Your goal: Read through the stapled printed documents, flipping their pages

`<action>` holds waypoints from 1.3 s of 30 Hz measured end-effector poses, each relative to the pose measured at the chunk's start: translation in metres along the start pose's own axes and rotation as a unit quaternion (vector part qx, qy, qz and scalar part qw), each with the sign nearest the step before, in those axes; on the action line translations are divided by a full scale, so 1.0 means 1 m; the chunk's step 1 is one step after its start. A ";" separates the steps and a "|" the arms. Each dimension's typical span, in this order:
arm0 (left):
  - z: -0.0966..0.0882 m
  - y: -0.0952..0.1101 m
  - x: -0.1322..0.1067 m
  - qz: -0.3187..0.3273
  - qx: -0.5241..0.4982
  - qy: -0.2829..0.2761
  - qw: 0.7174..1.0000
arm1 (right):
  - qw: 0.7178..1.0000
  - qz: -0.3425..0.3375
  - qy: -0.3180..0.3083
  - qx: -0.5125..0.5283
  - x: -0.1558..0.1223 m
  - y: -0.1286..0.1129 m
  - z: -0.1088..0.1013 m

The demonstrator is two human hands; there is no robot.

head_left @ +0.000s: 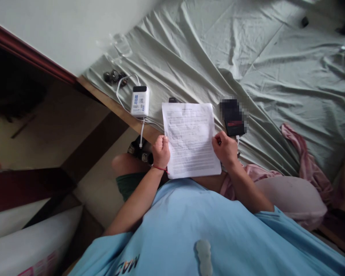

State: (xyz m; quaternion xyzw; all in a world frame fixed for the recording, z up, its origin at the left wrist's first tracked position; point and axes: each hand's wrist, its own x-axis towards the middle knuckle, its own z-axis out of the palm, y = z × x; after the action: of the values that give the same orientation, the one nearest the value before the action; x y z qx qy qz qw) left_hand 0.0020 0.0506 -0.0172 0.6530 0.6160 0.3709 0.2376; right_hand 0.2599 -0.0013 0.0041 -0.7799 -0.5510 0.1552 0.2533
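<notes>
A printed sheet of paper [191, 142], covered in lines of small text, is held up in front of my body. My left hand [161, 150] is closed on its left edge, thumb uppermost, and a red string bracelet circles that wrist. On the opposite edge, my right hand [225, 147] pinches the paper with curled fingers. Whether there is more than one sheet I cannot tell. Just beyond the right hand lies a dark phone [233, 117], partly pixelated, with a white cable plugged into its lower end.
On the pale green bedsheet [184, 61] a white power bank [140, 101] with cables sits near the wooden bed edge [109, 101]. Small dark round items [114, 76] lie behind it. Pink cloth [307, 161] and a pale cushion-like object [290, 199] are at right.
</notes>
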 end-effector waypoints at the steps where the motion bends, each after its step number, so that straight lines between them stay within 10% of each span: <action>1: 0.000 0.000 0.000 0.000 -0.001 0.000 1.000 | 1.000 0.001 -0.001 -0.004 0.000 0.000 0.000; 39: 0.001 0.001 -0.001 0.009 0.017 0.019 1.000 | 0.999 0.015 -0.020 -0.031 -0.001 0.000 -0.001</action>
State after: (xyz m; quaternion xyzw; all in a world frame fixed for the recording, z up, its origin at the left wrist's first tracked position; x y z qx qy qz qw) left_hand 0.0034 0.0501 -0.0176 0.6553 0.6208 0.3746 0.2118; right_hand 0.2602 -0.0020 0.0052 -0.7923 -0.5489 0.1574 0.2150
